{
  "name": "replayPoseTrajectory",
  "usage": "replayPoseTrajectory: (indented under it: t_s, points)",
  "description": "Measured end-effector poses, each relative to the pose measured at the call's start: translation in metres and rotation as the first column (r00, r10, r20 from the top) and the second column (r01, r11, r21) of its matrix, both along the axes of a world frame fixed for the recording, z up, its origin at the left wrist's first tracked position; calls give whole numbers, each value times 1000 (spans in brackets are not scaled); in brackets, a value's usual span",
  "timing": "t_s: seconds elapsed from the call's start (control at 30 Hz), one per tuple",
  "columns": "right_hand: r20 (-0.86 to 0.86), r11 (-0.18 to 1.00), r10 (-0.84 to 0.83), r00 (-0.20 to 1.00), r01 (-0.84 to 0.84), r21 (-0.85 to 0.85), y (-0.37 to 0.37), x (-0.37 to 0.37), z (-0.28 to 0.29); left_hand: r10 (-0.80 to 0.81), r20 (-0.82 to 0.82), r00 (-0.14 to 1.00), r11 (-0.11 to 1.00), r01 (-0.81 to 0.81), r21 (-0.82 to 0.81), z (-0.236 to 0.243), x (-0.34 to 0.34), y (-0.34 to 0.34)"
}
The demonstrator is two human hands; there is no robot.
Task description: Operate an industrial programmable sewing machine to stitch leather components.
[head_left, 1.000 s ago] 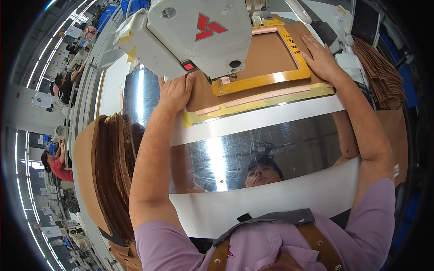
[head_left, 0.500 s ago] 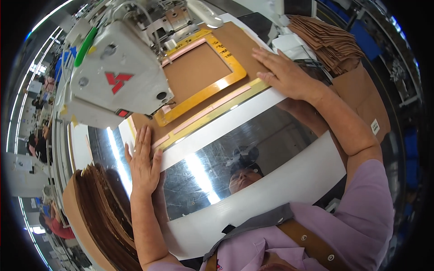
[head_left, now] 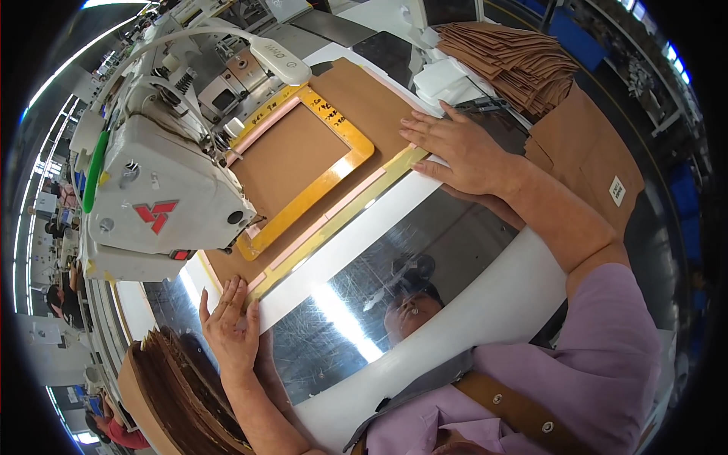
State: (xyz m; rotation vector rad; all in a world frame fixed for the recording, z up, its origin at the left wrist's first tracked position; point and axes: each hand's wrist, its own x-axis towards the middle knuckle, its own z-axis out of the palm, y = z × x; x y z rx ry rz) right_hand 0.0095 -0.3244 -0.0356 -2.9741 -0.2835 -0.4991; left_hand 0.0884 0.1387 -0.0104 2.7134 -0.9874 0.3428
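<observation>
factory hall w/ rows of ceiling strip lights (head_left: pixel 45 91) along the left rim, other workstations (head_left: pixel 57 205) below them (people seated there). dark floor (head_left: pixel 652 250) at right, blue bins (head_left: pixel 576 34) top right. mirror-bright steel tabletop (head_left: pixel 425 265).

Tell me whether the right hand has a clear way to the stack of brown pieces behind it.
Probably yes. The right hand lies flat on the edge of the brown template board, and the stack of brown pieces sits just beyond its fingers, uncovered on top, with only white sheets between them.
</observation>
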Motion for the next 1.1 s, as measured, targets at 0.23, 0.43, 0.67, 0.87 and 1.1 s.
replayPoseTrajectory:
  t_s: [0.23,0.43,0.67,0.87,1.1]
  points:
    - [171,1000,22,985,-24,10,0,0,9,0,70,998,997,5,-74,5,2,5]
    - [191,998,25,981,-36,50,-2,1,10,21,106,994,996,-11,-94,3,5,6]
    - [196,993,1,981,-24,115,2,5,13,42,87,995,982,-25,-186,2,10,12]
    - [193,986,-14,981,-18,164,1,8,12,49,147,988,977,-17,-213,0,17,5]
    - [258,987,32,966,-72,145,0,12,13,19,304,952,978,45,-202,-4,21,5]
